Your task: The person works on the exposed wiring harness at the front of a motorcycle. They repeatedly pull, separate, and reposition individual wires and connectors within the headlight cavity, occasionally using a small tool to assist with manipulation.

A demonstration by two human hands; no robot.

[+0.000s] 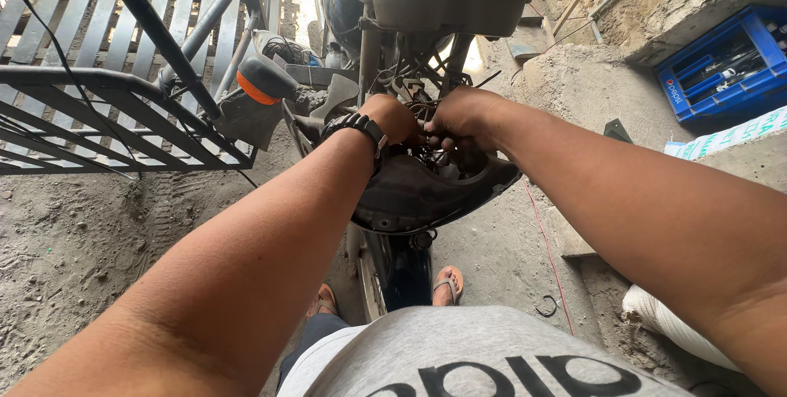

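Both my arms reach forward into the open front of a motorcycle. My left hand [392, 117], with a black watch on the wrist, is closed among a tangle of dark wires [418, 106] behind the black headlight shell [410, 192]. My right hand [463, 118] is closed beside it on the same bundle of wires. What the fingers pinch is hidden by the hands. An orange turn signal [261, 81] sticks out at the left. The front wheel and mudguard [402, 270] stand between my sandalled feet.
A metal slatted gate or rack [106, 94] leans at the left. A blue plastic crate [725, 65] with tools sits at the upper right by a rough wall. A red cord [545, 241] runs across the dusty concrete floor, and a white sack [672, 323] lies at the lower right.
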